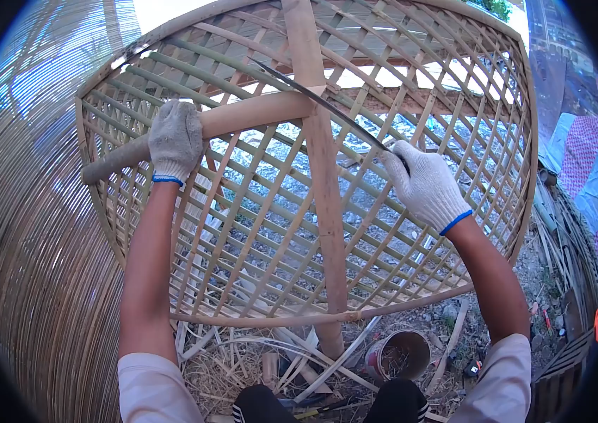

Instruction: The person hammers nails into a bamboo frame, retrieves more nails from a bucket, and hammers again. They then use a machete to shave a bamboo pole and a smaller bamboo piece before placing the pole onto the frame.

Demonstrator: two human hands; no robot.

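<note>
My left hand (175, 137), in a grey-white knit glove, is closed round a thick wooden piece (260, 113) whose darker, narrower end sticks out to the left. The piece's wide pale end lies against an upright wooden post (321, 162). In my right hand (422, 180), also gloved, is the near end of a long thin blade (334, 109). The blade slants up and left, passing across the post by the end of the wooden piece. Behind both hands stands a large bamboo lattice panel (376, 243) with a curved rim.
A bucket (397, 356) sits on the ground below the panel, among shavings and split strips (232, 366). A wall of thin slats (38, 247) curves along the left. On the right are patterned cloth (582, 158), a bundle of sticks (570, 243) and a wooden crate (559, 381).
</note>
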